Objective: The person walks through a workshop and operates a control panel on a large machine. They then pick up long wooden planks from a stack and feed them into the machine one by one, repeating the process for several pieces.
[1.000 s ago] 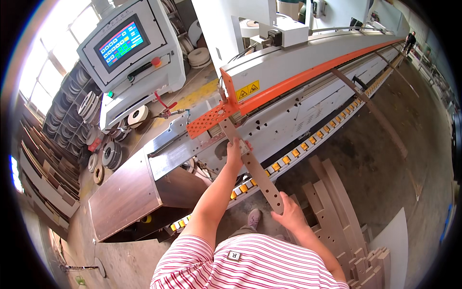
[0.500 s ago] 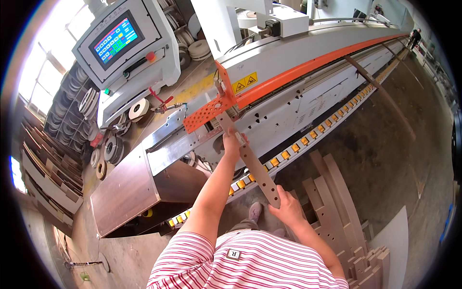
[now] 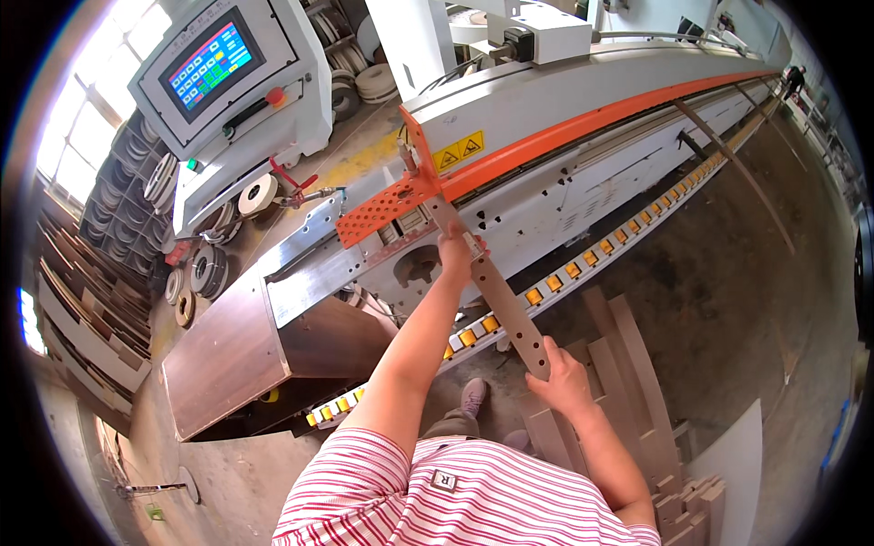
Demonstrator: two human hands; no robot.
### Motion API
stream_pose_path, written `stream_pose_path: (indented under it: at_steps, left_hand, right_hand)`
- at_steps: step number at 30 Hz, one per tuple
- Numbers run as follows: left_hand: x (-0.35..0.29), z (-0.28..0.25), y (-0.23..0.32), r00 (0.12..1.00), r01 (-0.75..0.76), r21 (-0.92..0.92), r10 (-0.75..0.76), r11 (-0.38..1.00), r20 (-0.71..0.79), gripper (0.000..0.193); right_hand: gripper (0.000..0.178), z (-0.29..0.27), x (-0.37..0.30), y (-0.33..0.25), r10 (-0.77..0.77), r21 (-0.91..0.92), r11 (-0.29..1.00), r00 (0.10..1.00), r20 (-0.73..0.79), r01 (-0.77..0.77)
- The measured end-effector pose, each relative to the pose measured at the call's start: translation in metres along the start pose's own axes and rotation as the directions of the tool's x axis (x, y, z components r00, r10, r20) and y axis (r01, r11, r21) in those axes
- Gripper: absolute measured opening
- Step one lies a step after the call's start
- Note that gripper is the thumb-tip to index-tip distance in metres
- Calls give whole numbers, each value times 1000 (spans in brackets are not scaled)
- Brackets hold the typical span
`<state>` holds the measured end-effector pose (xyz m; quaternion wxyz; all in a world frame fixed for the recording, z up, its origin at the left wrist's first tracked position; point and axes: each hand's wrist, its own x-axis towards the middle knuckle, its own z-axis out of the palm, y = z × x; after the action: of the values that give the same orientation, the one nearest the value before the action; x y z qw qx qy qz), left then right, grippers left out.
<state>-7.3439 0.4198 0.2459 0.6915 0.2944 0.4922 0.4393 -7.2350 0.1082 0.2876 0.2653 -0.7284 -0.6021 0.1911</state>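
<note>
The long board [image 3: 506,312] is thin, flat and straight, like a big ruler. It is a dull brown-grey. A few small, round, dark holes go through it, some of them close to the end near the person. The board slants in front of the person. Its far end is at the big grey machine [image 3: 546,123], right by an orange plate [image 3: 387,211] full of holes. I cannot tell if that end goes under the plate. Its middle passes over a row of yellow rollers [image 3: 555,283].

The left hand [image 3: 454,250] is near the far end, with its fingers closed around the board; some of them are hidden. That arm reaches far out and is almost straight. The right hand [image 3: 564,379] grips the near end, fingers bent around the edge. The right arm is bent at the elbow, out to the side.
</note>
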Motion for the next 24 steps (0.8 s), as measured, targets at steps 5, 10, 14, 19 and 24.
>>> stream_pose_path:
  at_steps: [5,10,14,19,24]
  left_hand:
    - [26,50,-28,999,-35,-4,35,999,29,45]
    - [130,39,-59,915,-13,-180,85,984,395,52]
    - [66,39,-75,882,36,395,-215,918,420,52]
    - [-26,-32,-59,851,-432,394,221,812,477,46]
    - [-137,-65,-48,688,-682,484,256,548,679,38]
  right_hand:
    - [79,-29,15,30,78,45,996,997,-20,-77]
    - [79,-53,27,37,58,-8,998,993,-101,-60]
    - [81,-56,-37,81,155,-86,974,893,-423,-210]
    - [59,-96,-189,166,435,-145,739,630,-643,-658]
    - [48,-158,-369,238,655,-231,99,239,-717,-968]
